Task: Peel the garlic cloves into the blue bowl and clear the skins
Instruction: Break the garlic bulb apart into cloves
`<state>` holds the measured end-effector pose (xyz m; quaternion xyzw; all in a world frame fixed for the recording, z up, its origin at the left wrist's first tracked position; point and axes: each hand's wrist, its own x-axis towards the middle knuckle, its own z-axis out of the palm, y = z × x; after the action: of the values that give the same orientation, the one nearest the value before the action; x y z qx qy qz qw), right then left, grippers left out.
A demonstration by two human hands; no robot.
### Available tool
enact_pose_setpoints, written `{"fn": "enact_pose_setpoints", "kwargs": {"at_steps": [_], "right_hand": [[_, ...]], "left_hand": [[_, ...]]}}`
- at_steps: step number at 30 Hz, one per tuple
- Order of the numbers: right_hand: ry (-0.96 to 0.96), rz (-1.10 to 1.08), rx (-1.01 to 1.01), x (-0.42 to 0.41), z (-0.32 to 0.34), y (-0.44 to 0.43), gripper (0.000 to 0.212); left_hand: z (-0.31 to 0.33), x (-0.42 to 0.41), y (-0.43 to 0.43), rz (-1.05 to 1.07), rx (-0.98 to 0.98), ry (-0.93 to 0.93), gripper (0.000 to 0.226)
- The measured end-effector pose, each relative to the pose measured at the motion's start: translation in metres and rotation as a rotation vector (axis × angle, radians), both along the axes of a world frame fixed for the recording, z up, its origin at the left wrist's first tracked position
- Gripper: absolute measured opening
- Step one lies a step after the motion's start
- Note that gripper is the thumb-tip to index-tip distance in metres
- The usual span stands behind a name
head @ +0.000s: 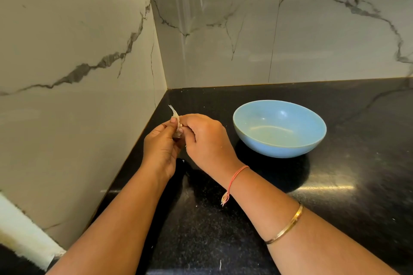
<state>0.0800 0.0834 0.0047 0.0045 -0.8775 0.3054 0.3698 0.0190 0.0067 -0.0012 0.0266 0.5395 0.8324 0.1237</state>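
Head view, one frame. Both hands meet over the left part of the black countertop (335, 185), close to the corner where the marble-patterned walls (78, 29) join.

Left hand (159, 145): fingers curled, thumb tip up, pinching the garlic clove (178, 127) from the left side.

Right hand (205, 138): fingers curled in from the right, tips closed on the same clove. The hands touch at the pinch. Only a small pale part of the clove shows between the fingertips; how much is peeled cannot be told.

A thin strip of papery skin (173, 111) sticks up and to the left out of the pinch, above the left thumb.

Blue bowl (279, 149): upright on the countertop, to the right of the hands and apart from them. Its inside looks bare, with no cloves visible in it.

A few small white flecks (220, 263) lie scattered on the countertop near the forearms.

Right wrist carries a red thread (237, 176) and, further up the arm, a gold bangle (288, 225)
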Motion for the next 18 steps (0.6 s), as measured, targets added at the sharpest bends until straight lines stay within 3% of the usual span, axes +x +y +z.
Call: {"fn": "enact_pose_setpoints", "kwargs": {"at_steps": [3, 8, 18], "right_hand": [[-0.033, 0.029, -0.028, 0.001, 0.001, 0.002, 0.019], [0.026, -0.032, -0.324, 0.003, 0.005, 0.01, 0.02], [-0.081, 0.048, -0.752, -0.007, -0.002, 0.021, 0.009]], "left_hand": [[0.0, 0.0, -0.001, -0.013, -0.037, 0.03, 0.014], [0.001, 0.002, -0.002, -0.067, -0.088, 0.067, 0.016], [0.004, 0.011, -0.001, -0.151, -0.191, 0.112, 0.007]]}}
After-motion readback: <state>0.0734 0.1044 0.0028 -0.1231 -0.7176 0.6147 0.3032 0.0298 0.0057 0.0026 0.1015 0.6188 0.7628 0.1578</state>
